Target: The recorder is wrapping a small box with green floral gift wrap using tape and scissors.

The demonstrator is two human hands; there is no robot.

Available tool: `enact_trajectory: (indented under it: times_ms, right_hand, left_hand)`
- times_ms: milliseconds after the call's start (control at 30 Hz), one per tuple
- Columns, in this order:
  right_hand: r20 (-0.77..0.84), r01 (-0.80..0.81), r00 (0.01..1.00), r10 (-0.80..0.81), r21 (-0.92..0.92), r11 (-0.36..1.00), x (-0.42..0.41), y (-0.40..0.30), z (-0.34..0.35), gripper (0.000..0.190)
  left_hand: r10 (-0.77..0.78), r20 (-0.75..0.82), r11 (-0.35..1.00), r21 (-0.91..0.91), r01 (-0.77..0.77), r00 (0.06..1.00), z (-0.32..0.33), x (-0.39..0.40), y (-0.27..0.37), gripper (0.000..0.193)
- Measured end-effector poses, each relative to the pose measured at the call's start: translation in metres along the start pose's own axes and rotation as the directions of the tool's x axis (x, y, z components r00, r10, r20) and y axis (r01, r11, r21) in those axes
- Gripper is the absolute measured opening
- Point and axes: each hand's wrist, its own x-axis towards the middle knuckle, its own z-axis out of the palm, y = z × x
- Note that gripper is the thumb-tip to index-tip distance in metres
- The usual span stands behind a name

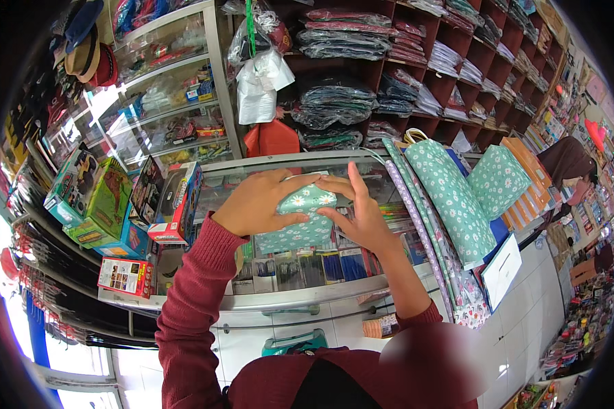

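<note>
A box covered in green daisy-print wrapping paper (297,236) stands on the glass display counter in front of me. My left hand (266,199) lies over its left side and top, thumb on the near face. My right hand (355,209) touches the top right edge with its thumb and some fingers, while one finger points up. The fingertips of both hands come close together on the top. Whether tape or a loose paper edge is under the fingers cannot be told.
Boxed toys (176,202) stand at the counter's left end. To the right lie rolls of patterned paper (447,199) and another daisy-print wrapped box (500,179). The counter's metal edge (297,299) runs nearest me. Shelves with bagged clothes (337,102) rise behind. A person (568,158) is at far right.
</note>
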Motion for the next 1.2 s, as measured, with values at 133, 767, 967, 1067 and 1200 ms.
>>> enact_trajectory:
  times_ms: [133, 767, 967, 1067, 1200]
  right_hand:
    - [0.042, 0.015, 0.999, -0.012, -0.070, 0.997, 0.006, 0.004, -0.009, 0.076]
    - [0.004, -0.392, 0.903, 0.429, 0.414, 0.822, -0.010, -0.065, 0.015, 0.100]
    - [-0.042, -0.313, 0.950, 0.311, -0.155, 0.937, -0.014, -0.046, 0.039, 0.124]
    - [-0.015, -0.289, 0.954, 0.299, 0.217, 0.933, -0.012, -0.033, 0.025, 0.120]
    - [0.220, -0.411, 0.909, 0.355, 0.327, 0.851, -0.006, -0.001, -0.018, 0.126]
  left_hand:
    - [0.011, -0.061, 1.000, -0.002, -0.012, 0.998, 0.000, 0.000, -0.001, 0.060]
    - [-0.177, -0.076, 0.828, -0.551, 0.106, 0.981, 0.021, -0.006, -0.051, 0.027]
    - [-0.327, -0.242, 0.886, -0.415, 0.207, 0.914, 0.020, -0.005, -0.021, 0.023]
    - [-0.302, -0.363, 0.930, -0.314, 0.190, 0.881, 0.028, -0.013, -0.026, 0.023]
    - [-0.196, -0.377, 0.910, -0.414, 0.025, 0.905, 0.034, -0.021, -0.030, 0.017]
